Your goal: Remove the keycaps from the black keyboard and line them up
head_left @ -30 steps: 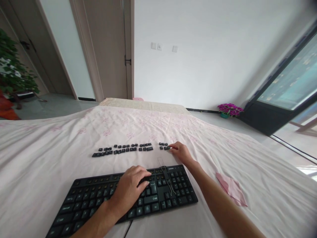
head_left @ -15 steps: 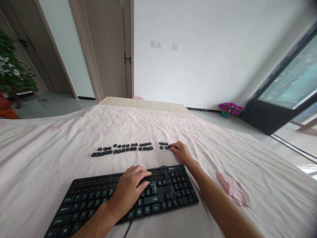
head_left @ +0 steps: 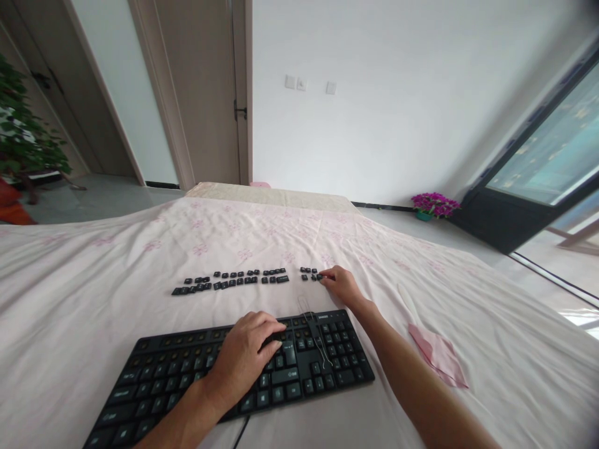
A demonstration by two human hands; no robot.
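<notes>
Keyboard is lying lower centre, left hand resting on it, thumb and fingers apart. Beyond, mid-frame, right hand is touching a loose keycap, grip unclear; seemingly positioning step, calling for light fingertip control.

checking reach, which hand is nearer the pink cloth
Right. The right hand is at the loose keycaps, beyond and left of the pink cloth; the left hand is over the keyboard, farther left.

A leafy plant stands left of the brown door, purple flowers right
</notes>
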